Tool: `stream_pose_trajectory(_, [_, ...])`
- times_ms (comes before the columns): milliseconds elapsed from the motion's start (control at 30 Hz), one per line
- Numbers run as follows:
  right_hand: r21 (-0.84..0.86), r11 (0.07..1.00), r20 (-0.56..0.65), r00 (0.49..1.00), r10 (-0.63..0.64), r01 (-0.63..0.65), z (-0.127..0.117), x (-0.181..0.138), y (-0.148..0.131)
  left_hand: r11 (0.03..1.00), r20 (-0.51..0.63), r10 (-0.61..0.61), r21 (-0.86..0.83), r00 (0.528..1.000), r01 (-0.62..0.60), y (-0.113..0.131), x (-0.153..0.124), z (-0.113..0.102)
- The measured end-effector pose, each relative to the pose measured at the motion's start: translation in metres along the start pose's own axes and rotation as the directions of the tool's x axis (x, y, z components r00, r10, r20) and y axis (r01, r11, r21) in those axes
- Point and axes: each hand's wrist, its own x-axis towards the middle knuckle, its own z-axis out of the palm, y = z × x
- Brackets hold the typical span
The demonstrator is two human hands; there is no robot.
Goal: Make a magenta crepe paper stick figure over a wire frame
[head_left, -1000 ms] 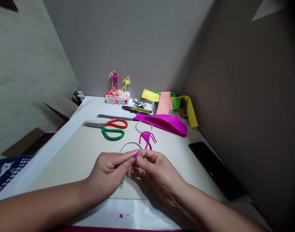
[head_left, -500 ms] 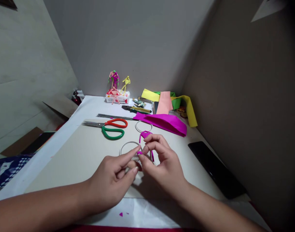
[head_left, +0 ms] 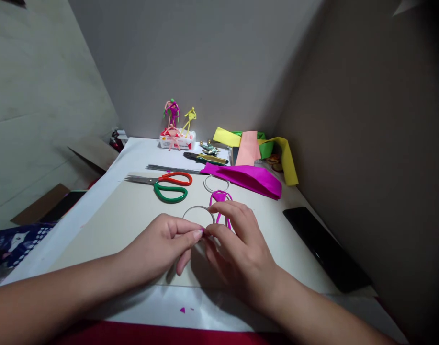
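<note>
My left hand (head_left: 163,243) is closed in a pinch, thumb over index finger, on a tiny magenta paper piece (head_left: 202,230). The fingertips of my right hand (head_left: 242,251) meet at the same piece from the other side, its thumb hidden. Just beyond the fingers is a thin wire ring (head_left: 196,207); whether they touch it I cannot tell. Behind my right fingers lies a magenta paper-wrapped figure (head_left: 219,196) with bent limbs, partly covered. A second ring (head_left: 205,184) rests further back, beside a folded magenta paper strip (head_left: 251,180).
Scissors (head_left: 171,187) with red and green handles lie at the left, below thin wires (head_left: 169,168) and pliers (head_left: 207,158). Small figures stand at a white-and-red box (head_left: 178,140). Coloured paper strips (head_left: 248,148) lie back right, and a black phone-like slab (head_left: 325,249) at the right.
My left index finger has drawn back from pointing into a pinch with the thumb. My right hand has turned palm-down over the small magenta piece. The view has shifted slightly.
</note>
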Motion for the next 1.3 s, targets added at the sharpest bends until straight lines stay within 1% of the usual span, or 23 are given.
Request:
stream_pose_trajectory(67, [0.151,0.983,0.052,0.994,0.095,-0.102,-0.003,0.001,0.0,1.0,0.005,-0.025,-0.019,1.0,0.025,0.003,-0.002,-0.001])
stream_pose_trajectory(133, [0.278,0.935,0.124,0.973,0.194,-0.222,-0.006,0.004,0.001,0.999,0.006,-0.033,-0.025,0.999,0.033,0.006,-0.003,-0.002])
stream_pose_trajectory(200, [0.35,0.883,0.173,0.948,0.268,-0.314,-0.007,0.007,0.002,0.999,0.02,-0.029,-0.037,0.999,0.029,0.009,-0.003,-0.002])
stream_pose_trajectory(267, [0.372,0.859,0.193,0.934,0.301,-0.353,-0.006,0.008,0.005,0.998,0.044,-0.01,-0.066,0.999,0.012,0.011,-0.002,-0.003])
stream_pose_trajectory(367, [0.353,0.881,0.17,0.948,0.27,-0.314,-0.005,0.008,0.007,0.997,0.066,0.023,-0.076,0.998,-0.018,0.011,-0.002,-0.003])
stream_pose_trajectory(467, [0.3,0.926,0.126,0.971,0.202,-0.231,-0.004,0.006,0.007,0.998,0.072,0.047,-0.033,0.996,-0.045,0.01,-0.002,-0.004])
stream_pose_trajectory(533, [0.267,0.942,0.111,0.978,0.179,-0.202,-0.003,0.005,0.007,0.997,0.07,0.073,0.009,0.995,-0.074,0.01,-0.003,-0.005])
stream_pose_trajectory(667, [0.279,0.937,0.135,0.975,0.179,-0.211,-0.004,0.005,0.008,0.978,0.062,0.158,0.124,0.985,-0.165,0.011,-0.002,-0.006])
stream_pose_trajectory(767, [0.347,0.907,0.175,0.967,0.186,-0.238,-0.007,0.008,0.012,0.941,0.09,0.223,0.241,0.971,-0.238,0.011,-0.002,-0.006])
stream_pose_trajectory(833, [0.409,0.87,0.216,0.955,0.201,-0.275,-0.01,0.011,0.015,0.916,0.118,0.248,0.296,0.962,-0.272,0.011,-0.002,-0.006])
stream_pose_trajectory(867, [0.45,0.836,0.249,0.943,0.22,-0.314,-0.011,0.012,0.016,0.907,0.128,0.253,0.313,0.959,-0.281,0.011,-0.002,-0.006])
stream_pose_trajectory(900, [0.498,0.783,0.296,0.922,0.25,-0.372,-0.012,0.013,0.017,0.902,0.139,0.255,0.323,0.957,-0.287,0.012,-0.003,-0.006])
stream_pose_trajectory(933, [0.553,0.706,0.353,0.892,0.283,-0.443,-0.012,0.014,0.018,0.898,0.153,0.255,0.327,0.955,-0.293,0.013,-0.004,-0.007])
stream_pose_trajectory(967, [0.605,0.604,0.421,0.852,0.311,-0.519,-0.012,0.015,0.018,0.896,0.175,0.253,0.33,0.952,-0.299,0.014,-0.005,-0.007])
stream_pose_trajectory(1033, [0.679,0.356,0.555,0.766,0.325,-0.642,-0.01,0.015,0.018,0.892,0.217,0.251,0.327,0.943,-0.312,0.016,-0.008,-0.008])
stream_pose_trajectory(1100, [0.696,0.125,0.655,0.696,0.295,-0.707,-0.007,0.014,0.017,0.891,0.235,0.253,0.321,0.939,-0.321,0.019,-0.009,-0.008])
stream_pose_trajectory(1133, [0.691,0.037,0.686,0.671,0.281,-0.722,-0.006,0.013,0.017,0.893,0.228,0.258,0.315,0.939,-0.322,0.02,-0.01,-0.007])
stream_pose_trajectory(1167, [0.685,-0.028,0.706,0.653,0.274,-0.728,-0.004,0.012,0.016,0.899,0.219,0.26,0.301,0.94,-0.319,0.02,-0.011,-0.007])
stream_pose_trajectory(1200, [0.682,-0.071,0.715,0.643,0.275,-0.728,-0.003,0.011,0.016,0.91,0.213,0.254,0.278,0.944,-0.307,0.02,-0.011,-0.006])
stream_pose_trajectory(1233, [0.683,-0.091,0.715,0.639,0.282,-0.724,-0.002,0.011,0.016,0.927,0.208,0.233,0.248,0.95,-0.281,0.02,-0.012,-0.004])
stream_pose_trajectory(1300, [0.695,-0.086,0.7,0.646,0.304,-0.713,-0.001,0.011,0.015,0.964,0.187,0.175,0.166,0.967,-0.207,0.018,-0.013,-0.002])
